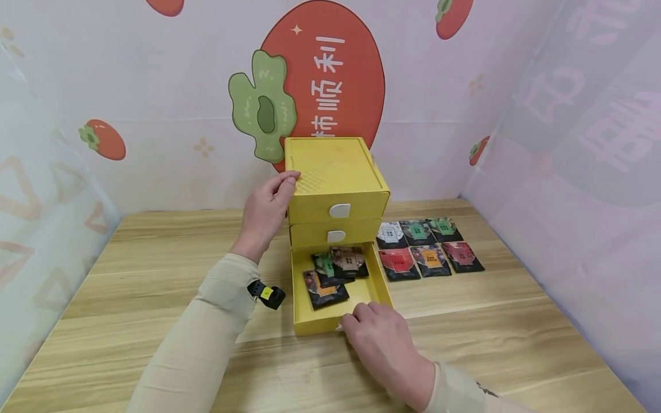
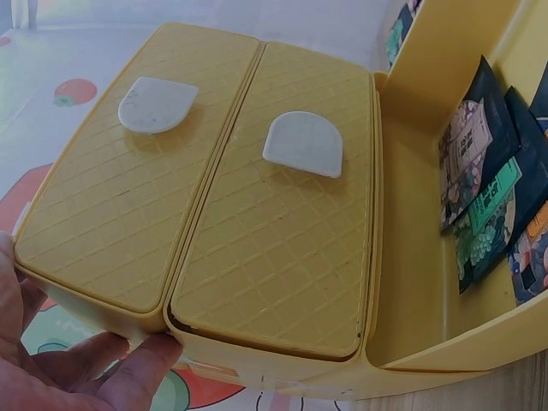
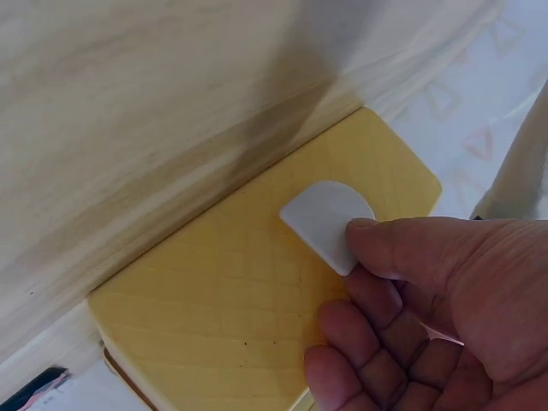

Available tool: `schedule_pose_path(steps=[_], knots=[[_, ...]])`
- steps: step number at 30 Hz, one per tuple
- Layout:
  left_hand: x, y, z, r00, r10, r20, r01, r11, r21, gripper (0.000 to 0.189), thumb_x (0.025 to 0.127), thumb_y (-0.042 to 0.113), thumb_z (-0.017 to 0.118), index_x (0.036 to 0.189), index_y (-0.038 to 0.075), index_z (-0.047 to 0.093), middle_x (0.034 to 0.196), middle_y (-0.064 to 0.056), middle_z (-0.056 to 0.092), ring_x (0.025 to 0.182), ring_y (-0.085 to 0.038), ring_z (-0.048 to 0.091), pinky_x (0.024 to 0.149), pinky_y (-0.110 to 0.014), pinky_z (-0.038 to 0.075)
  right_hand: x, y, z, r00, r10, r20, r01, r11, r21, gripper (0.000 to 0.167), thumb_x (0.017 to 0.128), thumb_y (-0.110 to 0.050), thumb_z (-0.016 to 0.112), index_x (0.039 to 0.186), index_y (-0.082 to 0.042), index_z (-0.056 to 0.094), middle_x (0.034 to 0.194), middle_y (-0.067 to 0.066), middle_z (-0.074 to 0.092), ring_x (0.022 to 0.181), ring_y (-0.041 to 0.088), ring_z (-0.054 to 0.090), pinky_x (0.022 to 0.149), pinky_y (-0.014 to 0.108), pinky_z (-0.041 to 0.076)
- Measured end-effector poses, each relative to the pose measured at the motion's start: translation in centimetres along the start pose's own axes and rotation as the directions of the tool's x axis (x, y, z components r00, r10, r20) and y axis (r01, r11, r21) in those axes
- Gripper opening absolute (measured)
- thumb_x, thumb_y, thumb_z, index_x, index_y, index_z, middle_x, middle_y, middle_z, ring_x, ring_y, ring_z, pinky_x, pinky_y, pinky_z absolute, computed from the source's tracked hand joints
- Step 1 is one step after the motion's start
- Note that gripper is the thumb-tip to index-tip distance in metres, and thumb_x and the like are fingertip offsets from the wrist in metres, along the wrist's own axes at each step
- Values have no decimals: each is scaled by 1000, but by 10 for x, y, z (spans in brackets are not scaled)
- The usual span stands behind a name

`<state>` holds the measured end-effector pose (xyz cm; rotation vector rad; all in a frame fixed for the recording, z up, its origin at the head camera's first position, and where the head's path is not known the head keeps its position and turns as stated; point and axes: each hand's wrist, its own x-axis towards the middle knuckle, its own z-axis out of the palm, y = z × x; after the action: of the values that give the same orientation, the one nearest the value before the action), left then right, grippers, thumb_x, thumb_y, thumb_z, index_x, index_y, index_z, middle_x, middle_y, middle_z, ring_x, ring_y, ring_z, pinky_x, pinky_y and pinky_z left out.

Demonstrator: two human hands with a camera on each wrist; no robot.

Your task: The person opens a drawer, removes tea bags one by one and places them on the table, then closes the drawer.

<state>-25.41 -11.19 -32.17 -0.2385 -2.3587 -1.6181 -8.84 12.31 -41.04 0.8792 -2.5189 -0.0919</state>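
Note:
A yellow drawer cabinet [image 1: 335, 166] stands upright in the middle of the table, its two upper drawers closed. The bottom drawer [image 1: 383, 281] is pulled out toward me. Inside it lie overlapping dark sachets with a brown label [image 1: 349, 261], a green label [image 1: 330, 266] and an orange label [image 1: 325, 291]. My left hand [image 1: 264, 215] rests against the cabinet's upper left edge, fingertips touching its side in the left wrist view. At the drawer's front, my right hand [image 1: 384, 344] pinches the white handle [image 3: 321, 218] between thumb and fingers.
Right of the cabinet, several sachets lie in two rows on the wooden table [image 1: 516, 327], among them a red one [image 1: 399, 264] and a white one [image 1: 391, 234]. A printed backdrop [image 1: 181, 86] rises behind the table. White handles [image 2: 304, 144] stick out from the upper drawers.

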Motion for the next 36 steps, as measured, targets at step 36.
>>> schedule_pose_path(steps=[36], knots=[[-1, 1, 0, 1000, -16, 6, 16, 1000, 1, 44, 108, 49, 48, 141, 26, 67, 144, 2, 64, 129, -19, 59, 106, -43, 48, 7, 18, -25, 999, 37, -20, -34, 993, 117, 15, 85, -32, 85, 80, -22, 75, 67, -10, 61, 56, 5, 47, 47, 20, 38]])
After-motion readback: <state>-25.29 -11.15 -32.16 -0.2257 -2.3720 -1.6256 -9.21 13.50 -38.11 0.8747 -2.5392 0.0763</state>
